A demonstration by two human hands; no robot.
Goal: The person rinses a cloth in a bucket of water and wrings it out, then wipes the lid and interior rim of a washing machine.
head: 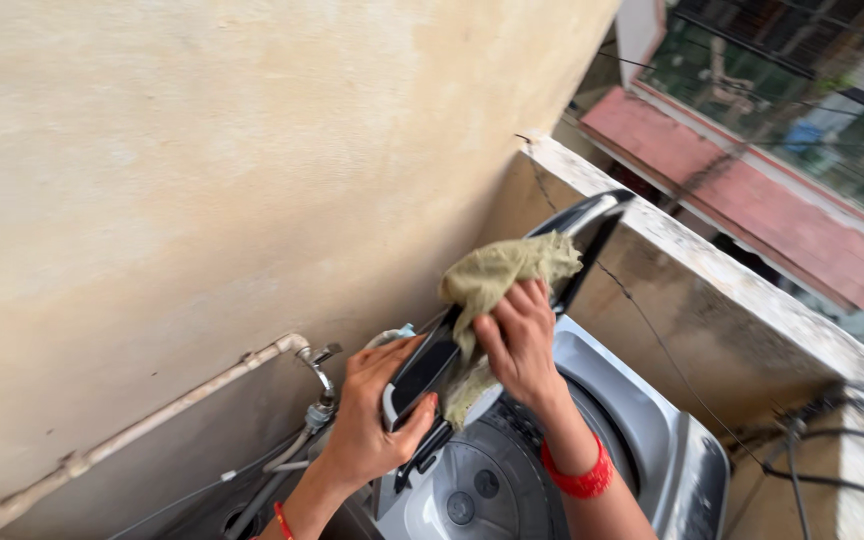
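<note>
Olive-green cloth (pixel 500 275) pressed on the raised lid (pixel 512 300) of a top-loading washing machine (pixel 642 430).

Wiping looks to be the step in hand: the right hand (pixel 520 345), fingers closed on the bunched cloth, rubs the dark glass lid near its middle, while the left hand (pixel 372 415) steadies the lid's near-left edge, fingers clamped round its rim. Lid stands tilted open over the drum, with a plastered wall (pixel 202 180) to the left and a parapet (pixel 712 270) to the right. Judging by this, the far top corner wants the next stroke, the lid held firm.
</note>
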